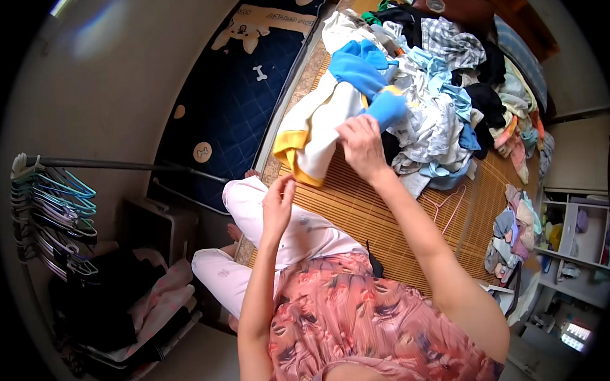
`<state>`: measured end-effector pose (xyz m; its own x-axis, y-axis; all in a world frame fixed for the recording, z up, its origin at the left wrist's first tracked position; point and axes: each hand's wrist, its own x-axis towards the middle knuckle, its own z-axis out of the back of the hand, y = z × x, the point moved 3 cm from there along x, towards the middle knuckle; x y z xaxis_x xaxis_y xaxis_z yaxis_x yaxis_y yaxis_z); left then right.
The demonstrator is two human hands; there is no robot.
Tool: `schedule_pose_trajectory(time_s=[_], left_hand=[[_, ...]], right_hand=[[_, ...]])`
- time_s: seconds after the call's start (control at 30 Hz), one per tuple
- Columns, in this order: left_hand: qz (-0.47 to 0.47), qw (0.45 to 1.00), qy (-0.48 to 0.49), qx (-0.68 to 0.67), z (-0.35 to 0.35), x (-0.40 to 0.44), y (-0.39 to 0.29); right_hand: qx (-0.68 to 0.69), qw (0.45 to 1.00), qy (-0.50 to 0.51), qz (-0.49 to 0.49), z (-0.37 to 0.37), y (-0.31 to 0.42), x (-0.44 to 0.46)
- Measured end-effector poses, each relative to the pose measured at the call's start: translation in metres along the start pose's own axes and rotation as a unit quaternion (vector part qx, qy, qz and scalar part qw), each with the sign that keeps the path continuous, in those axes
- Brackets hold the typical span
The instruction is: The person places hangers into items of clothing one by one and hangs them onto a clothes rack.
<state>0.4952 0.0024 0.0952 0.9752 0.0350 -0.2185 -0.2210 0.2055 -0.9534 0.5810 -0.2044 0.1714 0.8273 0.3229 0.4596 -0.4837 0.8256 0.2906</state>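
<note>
Here, right hand (pixel 362 145) pinches blue cloth (pixel 387 111) toward two o'clock; left hand (pixel 277 201) half-curled, hold unclear; gentle tension should limit creases.

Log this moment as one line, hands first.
right hand: grips garment, blue part | left hand: near yellow edge | clothes pile: heaped on slatted mat

The garment (pixel 339 109) is of white cloth, with a blue part at the far side and yellow at the near edges. It lies loose and wrinkled on the slatted mat (pixel 319 220), and its gripped blue end looks blurred.
</note>
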Motion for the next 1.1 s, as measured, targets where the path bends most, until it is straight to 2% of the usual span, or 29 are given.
schedule_pose_trajectory(time_s=[0.03,0.1,0.13,0.17,0.23,0.27,0.3,0.37,0.43,0.5,0.53,0.57,0.6,0.63,0.7,0.73,0.83,0.87,0.9,0.97,1.0,1.03,1.07,1.1], left_hand=[[0.013,1.0,-0.011,-0.016,0.003,0.006,0.016],[0.06,0.988,-0.042,-0.134,0.006,0.009,-0.006],[0.046,0.983,-0.075,-0.164,0.004,0.016,0.017],[0.079,0.975,-0.072,-0.196,0.006,0.019,0.015],[0.018,0.998,-0.058,-0.003,0.008,0.015,0.013],[0.004,0.998,-0.015,0.068,0.012,0.012,0.013],[0.086,0.994,0.051,0.045,0.01,0.007,0.02],[-0.04,0.954,0.094,0.282,0.006,0.004,0.028],[-0.035,0.949,0.109,0.295,0.005,0.006,0.032],[-0.034,0.944,0.12,0.305,0.002,0.01,0.035],[-0.003,0.971,0.04,0.236,0.005,0.012,0.035],[0.02,0.998,-0.029,0.044,0.007,0.009,0.036],[0.055,0.993,-0.063,-0.081,0.016,0.011,0.035],[0.089,0.97,-0.096,-0.203,0.027,0.012,0.031],[0.055,0.913,-0.176,-0.364,0.05,0.01,0.011],[0.052,0.892,-0.206,-0.399,0.061,0.006,0.001],[-0.007,0.868,-0.216,-0.448,0.094,-0.008,-0.024],[-0.029,0.866,-0.207,-0.453,0.105,-0.014,-0.036],[-0.036,0.873,-0.217,-0.436,0.112,-0.021,-0.051],[-0.017,0.935,-0.143,-0.325,0.119,-0.041,-0.081],[-0.029,0.956,-0.093,-0.276,0.112,-0.047,-0.084],[-0.026,0.978,-0.038,-0.203,0.103,-0.051,-0.082],[-0.052,0.998,0.03,-0.016,0.091,-0.059,-0.084],[-0.116,0.99,0.065,0.037,0.071,-0.068,-0.091]], right_hand=[[0.036,0.999,0.008,0.01,0.013,0.02,-0.001],[0.14,0.987,0.041,0.059,0.021,0.055,-0.02],[0.202,0.972,0.092,0.07,0.021,0.075,-0.032],[0.237,0.953,0.17,0.085,0.017,0.088,-0.048],[0.336,0.897,0.275,0.081,-0.002,0.105,-0.082],[0.377,0.867,0.326,0.026,-0.011,0.103,-0.095],[0.415,0.83,0.371,-0.027,-0.014,0.102,-0.102],[0.423,0.774,0.464,-0.082,-0.018,0.093,-0.108],[0.434,0.763,0.457,-0.144,-0.03,0.072,-0.118],[0.508,0.689,0.43,-0.288,-0.046,0.042,-0.127],[0.469,0.734,0.385,-0.305,-0.052,0.028,-0.13],[0.428,0.776,0.338,-0.318,-0.056,0.014,-0.133],[0.366,0.81,0.332,-0.317,-0.049,0.008,-0.128],[0.36,0.815,0.304,-0.337,-0.048,0.001,-0.13],[0.3,0.843,0.288,-0.34,-0.046,-0.004,-0.135],[0.349,0.812,0.307,-0.354,-0.051,-0.002,-0.137],[0.421,0.774,0.345,-0.324,-0.056,0.024,-0.13],[0.458,0.773,0.308,-0.312,-0.069,0.032,-0.133],[0.496,0.763,0.277,-0.309,-0.058,0.052,-0.114],[0.541,0.757,0.215,-0.296,-0.052,0.076,-0.088],[0.534,0.782,0.203,-0.251,-0.045,0.087,-0.071],[0.635,0.697,0.212,-0.258,-0.046,0.098,-0.06],[0.666,0.635,0.264,-0.29,-0.047,0.106,-0.054],[0.689,0.569,0.314,-0.322,-0.047,0.113,-0.049]])
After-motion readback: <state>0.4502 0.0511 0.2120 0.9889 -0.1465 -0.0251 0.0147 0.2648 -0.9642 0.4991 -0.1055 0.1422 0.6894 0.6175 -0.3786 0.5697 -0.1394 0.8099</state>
